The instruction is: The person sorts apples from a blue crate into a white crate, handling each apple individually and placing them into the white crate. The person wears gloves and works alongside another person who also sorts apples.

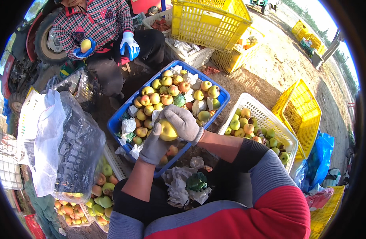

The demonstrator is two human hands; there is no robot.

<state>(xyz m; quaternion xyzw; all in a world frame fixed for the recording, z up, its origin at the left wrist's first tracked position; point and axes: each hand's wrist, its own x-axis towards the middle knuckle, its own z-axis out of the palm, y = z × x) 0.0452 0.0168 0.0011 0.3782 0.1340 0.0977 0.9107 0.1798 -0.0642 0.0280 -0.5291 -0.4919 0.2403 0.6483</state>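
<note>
Both my hands wear grey work gloves and hold one yellow-green apple (168, 130) between them, above a blue plastic crate (212, 122). My left hand (155, 146) grips the apple from the lower left. My right hand (181, 121) covers its top and right side, so part of the fruit is hidden. The crate below holds many yellow, green and reddish apples, mixed with crumpled white paper wraps (128, 125) and a green wrap (179, 100). More crumpled paper (178, 182) lies by my lap.
A white crate of apples (260, 103) stands at right beside an empty yellow crate (312, 125). Stacked yellow crates (210, 25) rise beyond. Across from me sits a co-worker (96, 27) in gloves, holding an apple (85, 45). Plastic sheeting (78, 149) covers things at left, near more apples (102, 194).
</note>
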